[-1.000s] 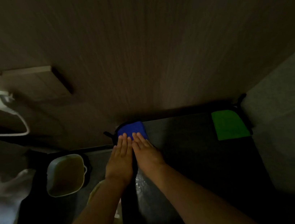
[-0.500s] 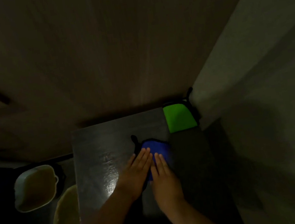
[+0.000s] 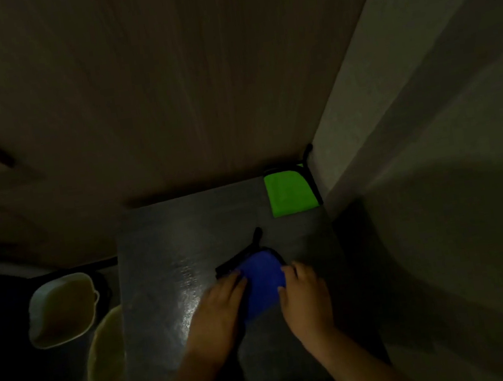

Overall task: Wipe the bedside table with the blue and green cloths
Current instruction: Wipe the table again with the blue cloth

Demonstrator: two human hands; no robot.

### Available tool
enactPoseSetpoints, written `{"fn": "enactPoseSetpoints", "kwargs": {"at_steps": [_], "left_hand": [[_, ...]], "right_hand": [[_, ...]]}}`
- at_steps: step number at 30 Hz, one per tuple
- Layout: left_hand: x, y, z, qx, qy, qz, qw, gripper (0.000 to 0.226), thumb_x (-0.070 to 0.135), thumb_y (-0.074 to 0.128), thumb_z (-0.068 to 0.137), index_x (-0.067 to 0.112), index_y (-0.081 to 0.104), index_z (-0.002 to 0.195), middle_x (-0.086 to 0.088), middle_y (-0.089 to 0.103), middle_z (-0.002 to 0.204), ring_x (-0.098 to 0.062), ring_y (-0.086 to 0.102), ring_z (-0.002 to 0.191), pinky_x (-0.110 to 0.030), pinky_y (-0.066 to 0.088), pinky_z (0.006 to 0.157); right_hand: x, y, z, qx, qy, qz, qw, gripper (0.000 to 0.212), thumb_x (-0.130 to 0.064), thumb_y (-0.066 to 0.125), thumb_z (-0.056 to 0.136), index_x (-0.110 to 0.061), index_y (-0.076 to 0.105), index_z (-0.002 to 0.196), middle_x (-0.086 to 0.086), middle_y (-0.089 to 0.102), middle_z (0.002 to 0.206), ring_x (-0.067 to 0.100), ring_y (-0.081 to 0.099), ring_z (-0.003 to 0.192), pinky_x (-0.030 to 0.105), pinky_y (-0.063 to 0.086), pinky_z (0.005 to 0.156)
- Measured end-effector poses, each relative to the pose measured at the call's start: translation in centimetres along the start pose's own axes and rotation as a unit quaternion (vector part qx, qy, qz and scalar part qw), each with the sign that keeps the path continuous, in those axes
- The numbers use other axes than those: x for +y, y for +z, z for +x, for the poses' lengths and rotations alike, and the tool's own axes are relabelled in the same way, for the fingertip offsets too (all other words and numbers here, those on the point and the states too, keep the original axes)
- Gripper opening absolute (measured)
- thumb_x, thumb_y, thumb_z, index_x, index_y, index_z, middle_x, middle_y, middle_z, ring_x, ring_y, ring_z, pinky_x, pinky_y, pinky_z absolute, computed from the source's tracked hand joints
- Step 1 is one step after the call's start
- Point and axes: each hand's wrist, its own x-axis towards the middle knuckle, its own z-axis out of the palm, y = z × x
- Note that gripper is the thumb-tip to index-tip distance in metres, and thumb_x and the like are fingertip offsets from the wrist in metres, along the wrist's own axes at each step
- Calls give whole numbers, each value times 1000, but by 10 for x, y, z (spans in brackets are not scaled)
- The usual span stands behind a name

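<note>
The dark bedside table (image 3: pixel 166 234) fills the lower middle of the dim head view, with a wet sheen on its left half. A blue cloth (image 3: pixel 261 281) with a black edge and loop lies bunched on it. My left hand (image 3: pixel 218 311) presses on the cloth's left side and my right hand (image 3: pixel 306 302) grips its right side, fingers curled over the edge. A folded green cloth (image 3: pixel 291 193) lies flat in the table's far right corner, apart from both hands.
A wood-panelled wall (image 3: pixel 165 89) rises behind the table and a pale wall (image 3: pixel 429 133) bounds it on the right. Left of the table, lower down, stand a white bin (image 3: pixel 61 309) and a yellowish round container (image 3: pixel 107 368).
Both hands slid the blue cloth from the table's far left toward the middle right. The hands have since parted to either side and the cloth has bunched up between them.
</note>
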Motion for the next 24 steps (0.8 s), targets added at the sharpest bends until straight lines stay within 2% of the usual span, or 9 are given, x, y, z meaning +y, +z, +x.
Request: {"fn": "enactPoseSetpoints", "kwargs": {"at_steps": [3, 6, 8, 13, 16, 17, 20, 22, 24], "left_hand": [[13, 19, -7, -11, 1, -19, 1000, 67, 24, 82, 56, 13, 62, 119, -8, 59, 130, -22, 60, 114, -29, 45, 94], [15, 19, 8, -2, 11, 15, 1000, 80, 23, 88, 44, 8, 62, 118, -12, 59, 129, -24, 57, 117, -28, 40, 96], [14, 18, 20, -8, 28, 10, 1000, 80, 18, 87, 44, 6, 61, 118, -15, 57, 130, -27, 56, 119, -33, 44, 94], [12, 21, 30, 3, 43, -26, 999, 72, 13, 82, 53, 6, 58, 121, -16, 53, 134, -31, 53, 122, -42, 46, 94], [11, 19, 29, 8, 45, -20, 999, 75, 17, 84, 47, 9, 62, 118, -13, 57, 132, -27, 56, 118, -39, 48, 92], [12, 18, 30, 13, 46, -22, 999, 75, 18, 85, 46, 10, 62, 117, -12, 58, 131, -27, 58, 117, -38, 48, 91], [11, 16, 31, 48, 37, -52, 997, 71, 12, 81, 50, 7, 61, 118, -13, 59, 129, -27, 61, 113, -37, 49, 90], [9, 14, 32, 86, -4, -111, 990, 61, 8, 66, 62, 4, 58, 122, -16, 58, 128, -30, 59, 113, -33, 43, 97], [8, 10, 30, 126, -79, -196, 969, 49, 7, 47, 73, 4, 56, 122, -17, 60, 121, -32, 57, 109, -24, 38, 98]], "right_hand": [[0, 1, 12, -4, 75, 90, 993, 36, -30, 50, 94, -21, 46, 129, 2, 51, 132, 20, 49, 121, 34, 46, 97], [-1, 1, 29, -47, 206, 224, 951, 39, -28, 59, 89, -14, 48, 123, 8, 60, 122, 25, 59, 111, 36, 52, 87], [2, 0, 39, -69, 259, 244, 932, 40, -28, 63, 86, -10, 51, 120, 12, 62, 119, 28, 61, 107, 38, 53, 84], [10, -3, 45, -94, 323, 313, 888, 39, -25, 66, 83, -2, 59, 113, 18, 65, 109, 29, 66, 88, 35, 56, 70], [8, -3, 43, -109, 356, 359, 856, 39, -19, 65, 85, -1, 54, 118, 11, 62, 83, 18, 60, 66, 35, 58, 77], [6, -2, 43, -112, 363, 366, 849, 39, -19, 65, 86, -3, 54, 119, 10, 61, 85, 17, 58, 66, 35, 58, 79], [1, -1, 41, -96, 340, 339, 872, 30, -24, 63, 82, -8, 61, 108, 14, 64, 107, 27, 64, 86, 40, 57, 78], [-2, -3, 36, -63, 292, 305, 904, 20, -24, 60, 81, -10, 64, 95, 13, 65, 100, 28, 64, 87, 39, 54, 70], [-10, -4, 27, -2, 225, 271, 936, 12, -24, 61, 81, -11, 60, 81, 11, 63, 91, 25, 62, 79, 30, 44, 58]]}}
